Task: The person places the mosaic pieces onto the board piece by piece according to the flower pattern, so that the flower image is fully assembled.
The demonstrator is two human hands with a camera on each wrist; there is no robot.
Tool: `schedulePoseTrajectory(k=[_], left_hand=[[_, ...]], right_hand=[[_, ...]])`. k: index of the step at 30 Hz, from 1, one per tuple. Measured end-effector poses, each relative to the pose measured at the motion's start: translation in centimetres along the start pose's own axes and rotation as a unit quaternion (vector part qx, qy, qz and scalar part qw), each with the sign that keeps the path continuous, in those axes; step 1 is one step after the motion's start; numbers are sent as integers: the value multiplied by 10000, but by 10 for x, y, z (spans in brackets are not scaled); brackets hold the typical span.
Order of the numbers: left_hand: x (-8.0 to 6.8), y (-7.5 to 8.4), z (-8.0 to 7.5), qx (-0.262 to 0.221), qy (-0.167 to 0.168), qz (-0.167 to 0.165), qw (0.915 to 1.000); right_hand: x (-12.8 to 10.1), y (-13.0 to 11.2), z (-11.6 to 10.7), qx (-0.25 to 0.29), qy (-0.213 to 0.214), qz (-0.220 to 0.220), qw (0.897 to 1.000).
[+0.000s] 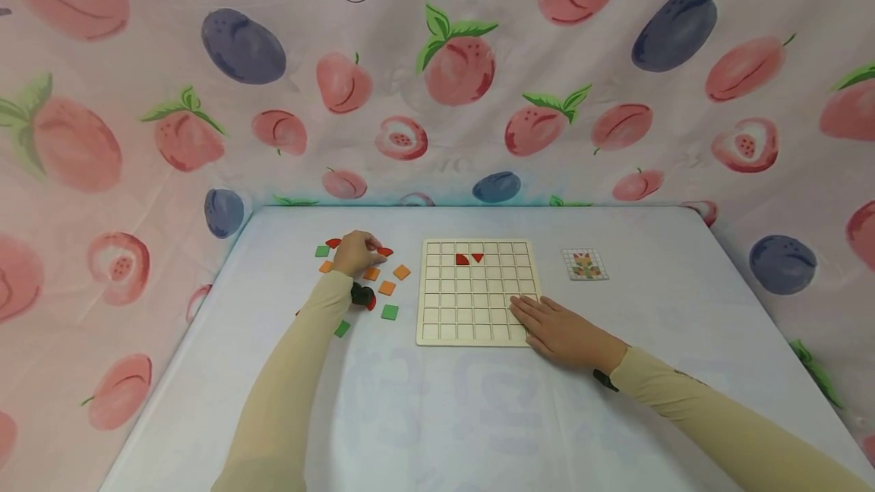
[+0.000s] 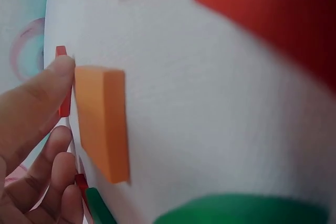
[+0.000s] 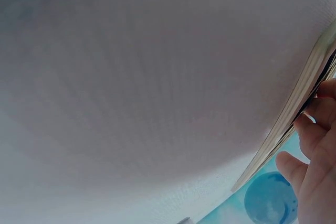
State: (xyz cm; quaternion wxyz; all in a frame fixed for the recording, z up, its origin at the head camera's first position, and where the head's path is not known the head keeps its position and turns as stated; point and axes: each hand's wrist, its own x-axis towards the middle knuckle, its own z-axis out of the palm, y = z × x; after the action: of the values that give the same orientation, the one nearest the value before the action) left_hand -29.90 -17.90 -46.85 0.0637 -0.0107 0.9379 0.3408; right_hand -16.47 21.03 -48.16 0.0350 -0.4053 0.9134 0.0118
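A red tile (image 2: pixel 64 85) is lying among the loose pieces left of the wooden grid board (image 1: pixel 478 292), and the left hand (image 1: pixel 355 253) is curling its fingers (image 2: pixel 37 95) over it, touching its edge beside an orange tile (image 2: pixel 102 121), though a firm pinch is not yet showing. The right hand (image 1: pixel 557 329) is resting flat, fingers straight, on the board's near right corner, steadying it. This looks like the picking step; next, the tile needs lifting and seating in a cell by the two red pieces (image 1: pixel 469 258), probably following the pattern card (image 1: pixel 585 264).
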Motion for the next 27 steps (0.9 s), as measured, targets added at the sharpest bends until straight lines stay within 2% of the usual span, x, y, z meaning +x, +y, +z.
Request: schedulePoseTrajectory(k=[20, 27], left_hand=[[6, -8, 2, -201, -253, -51, 9995], [7, -10, 1, -261, -356, -94, 9990]], right_hand=[[0, 4, 9, -150, 160, -65, 9997], [1, 4, 8, -162, 60, -23, 9998]])
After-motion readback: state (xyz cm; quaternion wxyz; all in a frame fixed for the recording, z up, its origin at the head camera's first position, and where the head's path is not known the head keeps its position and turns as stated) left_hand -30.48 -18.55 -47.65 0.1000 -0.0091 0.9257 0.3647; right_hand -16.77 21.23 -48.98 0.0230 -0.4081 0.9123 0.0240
